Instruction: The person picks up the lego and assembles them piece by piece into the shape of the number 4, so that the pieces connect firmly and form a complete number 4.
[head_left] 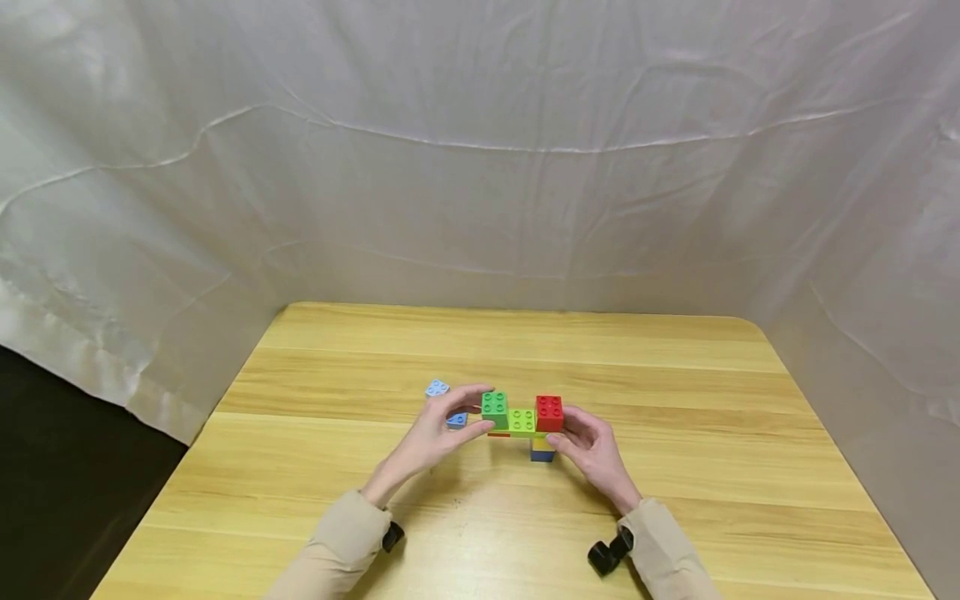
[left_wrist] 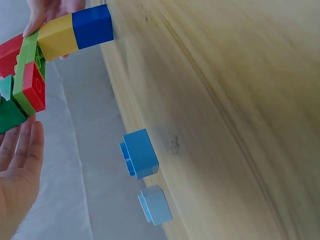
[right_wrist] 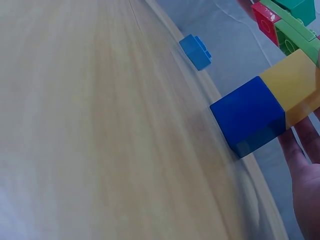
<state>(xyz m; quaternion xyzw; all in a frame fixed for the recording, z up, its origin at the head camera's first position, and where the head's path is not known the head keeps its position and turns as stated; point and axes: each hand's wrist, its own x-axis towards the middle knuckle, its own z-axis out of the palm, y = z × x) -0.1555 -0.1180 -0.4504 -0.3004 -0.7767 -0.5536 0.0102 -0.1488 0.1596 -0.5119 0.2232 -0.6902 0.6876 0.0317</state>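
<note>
Both hands hold one build of toy building bricks over the wooden table. A long lime-green brick (head_left: 521, 422) forms its crosspiece, with a green brick (head_left: 494, 409) on the left end and a red brick (head_left: 549, 413) on the right. Under the right end are a yellow brick (left_wrist: 57, 36) and a dark blue brick (right_wrist: 248, 112), the latter lowest and close to the tabletop. A smaller red brick (left_wrist: 36, 89) sits beneath the left end. My left hand (head_left: 435, 429) pinches the green brick's end, thumb in front. My right hand (head_left: 597, 454) grips the right end near the red brick.
Behind my left hand, a blue brick (left_wrist: 141, 154) and a pale blue brick (left_wrist: 156, 205) rest on the table (head_left: 675, 375). Grey sheeting (head_left: 480, 192) hangs beyond the table's back and side edges. A black device (head_left: 611, 552) is strapped at the right wrist.
</note>
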